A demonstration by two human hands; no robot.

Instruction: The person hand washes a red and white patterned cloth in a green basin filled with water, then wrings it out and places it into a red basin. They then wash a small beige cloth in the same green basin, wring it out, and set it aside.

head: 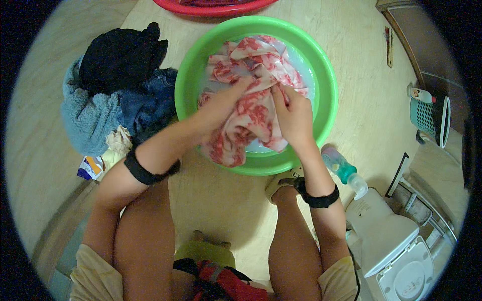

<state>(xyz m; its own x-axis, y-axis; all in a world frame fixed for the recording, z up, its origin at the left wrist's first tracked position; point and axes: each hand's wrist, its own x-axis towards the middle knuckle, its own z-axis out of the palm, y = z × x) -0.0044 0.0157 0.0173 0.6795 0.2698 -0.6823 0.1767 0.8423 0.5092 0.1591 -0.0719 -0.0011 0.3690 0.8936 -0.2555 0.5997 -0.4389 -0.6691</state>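
Note:
A red and white patterned cloth [258, 109] lies bunched in a round green plastic basin [327, 86] that holds cloudy, whitish water. Both hands grip it near its middle. My left hand [241, 90] comes in from the left, its fingers partly hidden in the folds. My right hand [292, 109] pinches a raised fold between thumb and fingers. Part of the cloth hangs against the basin's near rim at the lower left. A black band circles each forearm.
Left of the basin lie a black garment [118, 60], blue jeans [147, 105] and a light blue fleece [88, 116]. A red basin [214, 9] stands beyond. At right are a pump bottle [340, 167], a perforated basket [421, 116] and a white toilet [391, 237].

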